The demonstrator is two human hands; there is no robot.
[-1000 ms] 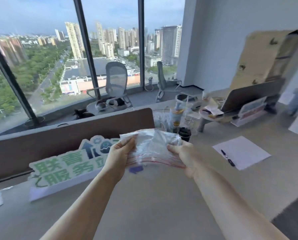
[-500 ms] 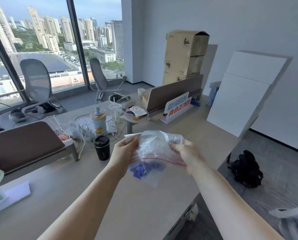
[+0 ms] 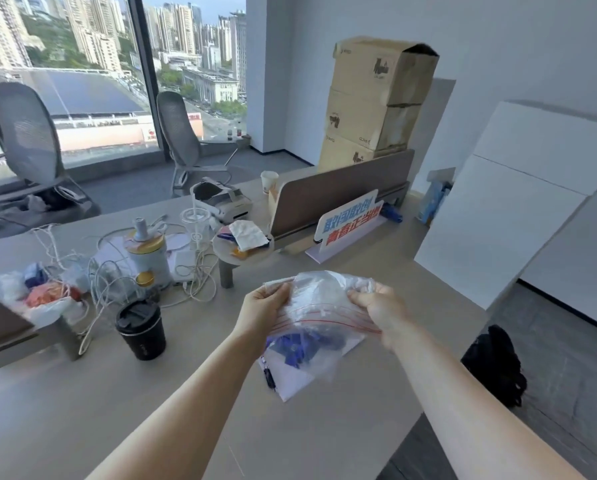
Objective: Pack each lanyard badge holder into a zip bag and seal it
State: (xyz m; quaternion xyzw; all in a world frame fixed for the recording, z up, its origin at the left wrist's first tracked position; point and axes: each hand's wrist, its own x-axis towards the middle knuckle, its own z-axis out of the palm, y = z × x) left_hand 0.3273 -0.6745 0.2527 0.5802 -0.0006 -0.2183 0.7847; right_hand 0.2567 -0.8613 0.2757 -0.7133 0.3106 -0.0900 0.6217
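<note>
I hold a clear zip bag [image 3: 319, 299] with a red zip line up in the air over the desk. My left hand [image 3: 264, 306] pinches its left side near the zip and my right hand [image 3: 376, 308] pinches its right side. A blue lanyard badge holder [image 3: 302, 344] lies bunched inside the hanging lower part of the bag. The bag's upper part is crumpled between my hands. Whether the zip is closed I cannot tell.
Under the bag lies a white sheet [image 3: 292, 379] with a pen [image 3: 268, 374]. A black lidded cup [image 3: 140, 329] stands left, beside tangled white cables [image 3: 193, 271] and a bottle [image 3: 147, 252]. A desk divider [image 3: 342, 188], a sign [image 3: 349, 220], stacked cartons [image 3: 373, 98]; the desk edge drops off right.
My view has swung to the right across the desk, from the green sign to the cartons and white boards. Both hands keep their grip on the bag, and the blue holder now hangs lower.
</note>
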